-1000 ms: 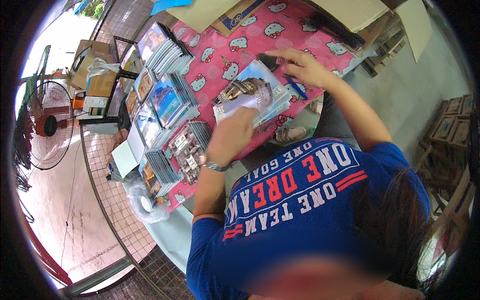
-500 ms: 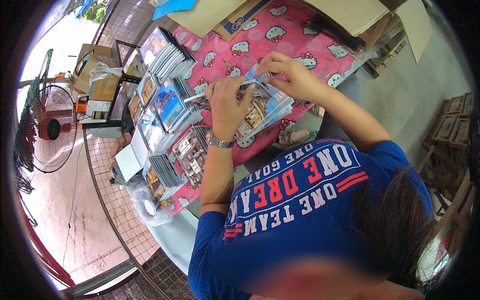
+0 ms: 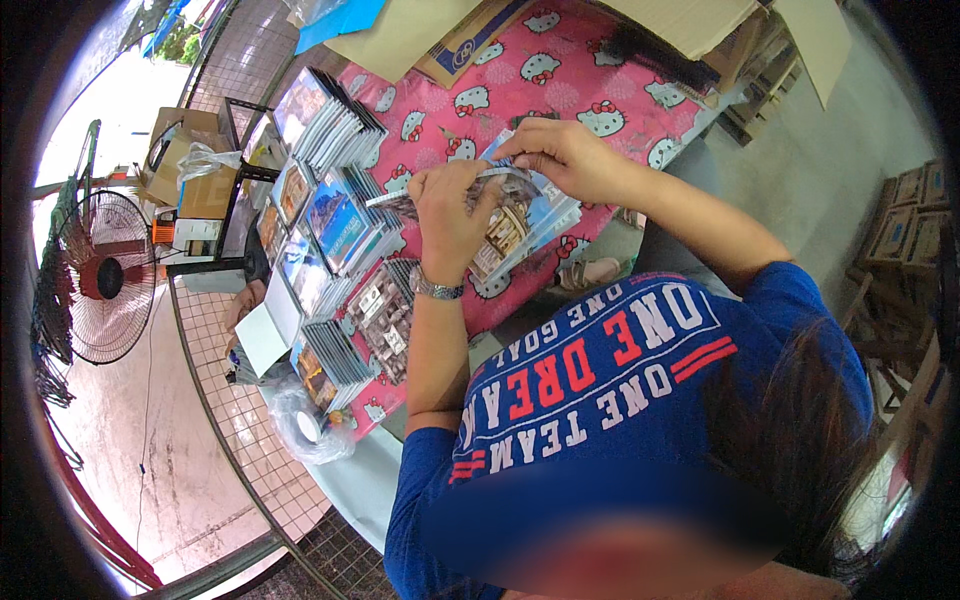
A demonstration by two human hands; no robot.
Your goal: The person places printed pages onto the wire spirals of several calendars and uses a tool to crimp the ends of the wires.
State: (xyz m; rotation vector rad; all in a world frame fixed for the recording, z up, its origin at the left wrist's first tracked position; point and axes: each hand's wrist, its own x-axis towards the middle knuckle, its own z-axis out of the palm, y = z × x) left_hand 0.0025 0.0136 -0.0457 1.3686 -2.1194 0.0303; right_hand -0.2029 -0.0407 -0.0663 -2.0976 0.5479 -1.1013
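Note:
Several thin booklets with photo covers are fanned over one another in front of me, the top booklet (image 3: 510, 228) showing buildings and the ones under it mostly blue. My left hand (image 3: 450, 208), with a metal watch at the wrist, is closed round their left side, thumb on the top cover. At their upper edge the fingers of my right hand (image 3: 555, 158) are bent and pressed together on a blue booklet (image 3: 553, 205). Part of the pile is hidden behind both hands. Just left of my left forearm lies a stack of booklets with a brownish town photo (image 3: 382, 322).
More booklet stacks (image 3: 340, 220) stand in rows at the left of the pink patterned tablecloth (image 3: 470, 100). Clear plastic wrap (image 3: 312, 425) lies at the near left corner. Cardboard (image 3: 690, 25) borders the far side. A standing fan (image 3: 105, 280) is beyond a wire mesh.
The fingers of my right hand have slid left along the upper edge of the booklets. My left hand keeps its hold. The whole view has shifted slightly.

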